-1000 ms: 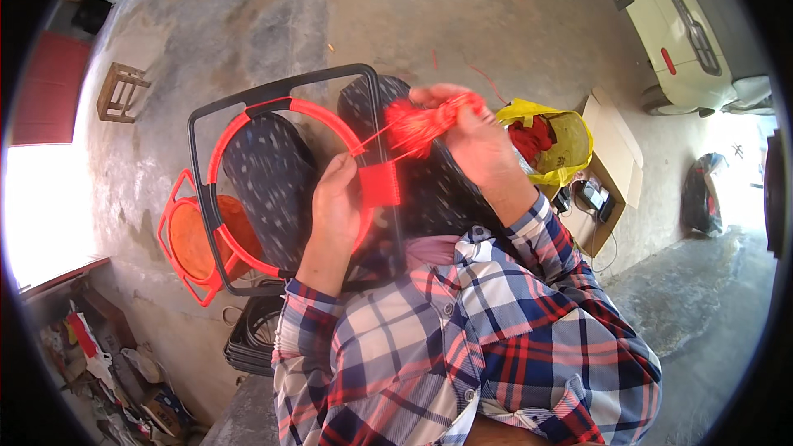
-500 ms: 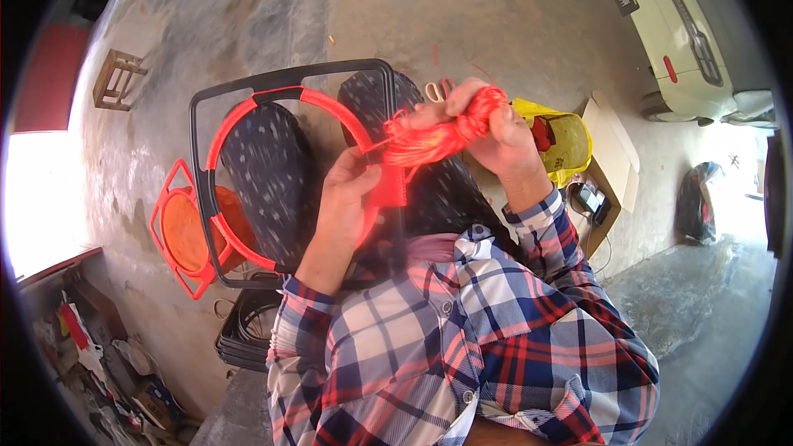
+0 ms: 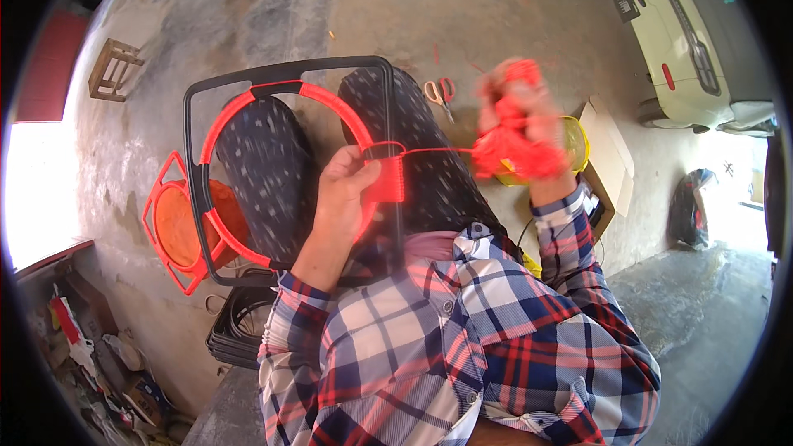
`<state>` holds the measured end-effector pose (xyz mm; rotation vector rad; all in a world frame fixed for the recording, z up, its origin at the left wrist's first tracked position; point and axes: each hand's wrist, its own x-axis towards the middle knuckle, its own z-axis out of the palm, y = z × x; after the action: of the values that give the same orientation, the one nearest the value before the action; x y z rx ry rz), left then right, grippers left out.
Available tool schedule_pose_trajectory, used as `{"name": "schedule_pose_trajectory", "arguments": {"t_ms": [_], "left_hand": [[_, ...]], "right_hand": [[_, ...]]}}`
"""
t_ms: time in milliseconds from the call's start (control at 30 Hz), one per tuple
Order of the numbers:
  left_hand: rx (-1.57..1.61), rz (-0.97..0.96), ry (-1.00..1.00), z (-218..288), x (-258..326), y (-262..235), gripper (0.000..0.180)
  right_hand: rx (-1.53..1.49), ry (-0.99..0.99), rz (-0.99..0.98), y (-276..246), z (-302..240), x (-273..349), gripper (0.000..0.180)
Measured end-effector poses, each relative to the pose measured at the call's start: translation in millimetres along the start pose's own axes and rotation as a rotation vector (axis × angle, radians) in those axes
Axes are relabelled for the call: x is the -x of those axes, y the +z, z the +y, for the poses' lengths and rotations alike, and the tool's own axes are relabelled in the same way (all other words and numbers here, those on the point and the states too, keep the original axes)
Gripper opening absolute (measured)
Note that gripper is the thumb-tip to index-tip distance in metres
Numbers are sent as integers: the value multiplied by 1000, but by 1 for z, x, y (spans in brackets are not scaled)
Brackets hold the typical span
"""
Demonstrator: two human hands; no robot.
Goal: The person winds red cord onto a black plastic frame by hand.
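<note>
The right hand point(image 3: 529, 128) swung its red cord bundle point(image 3: 512, 149) out rightward, away from the left hand point(image 3: 347, 190), drawing the strand point(image 3: 434, 150) taut.

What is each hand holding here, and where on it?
Left hand pinches the red-wrapped ring on its right side; right hand grips a blurred bundle of red cord.

red cord point(image 3: 512, 144), blk frame point(image 3: 198, 190), red/blue plaid sleeve point(image 3: 570, 223), orange-handled scissors point(image 3: 438, 92)

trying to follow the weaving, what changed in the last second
The right hand pulled the bundle of red cord out to the right, away from the frame, drawing the strand taut. The left hand stayed on the red ring; the frame remained on the lap.
</note>
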<state>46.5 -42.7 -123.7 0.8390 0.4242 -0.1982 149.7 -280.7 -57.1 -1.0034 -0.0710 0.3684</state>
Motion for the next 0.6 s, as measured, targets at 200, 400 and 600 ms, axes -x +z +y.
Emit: {"name": "schedule_pose_trajectory", "arguments": {"t_ms": [200, 400, 600], "left_hand": [[-73, 42, -11, 0, 3, 6, 18], [-221, 25, 6, -2, 3, 0, 16], [-178, -33, -98, 1, -1, -8, 22]], "right_hand": [[717, 317, -197, 15, 68, 14, 14], [216, 310, -116, 28, 53, 10, 15], [418, 350, -51, -12, 22, -3, 16]]}}
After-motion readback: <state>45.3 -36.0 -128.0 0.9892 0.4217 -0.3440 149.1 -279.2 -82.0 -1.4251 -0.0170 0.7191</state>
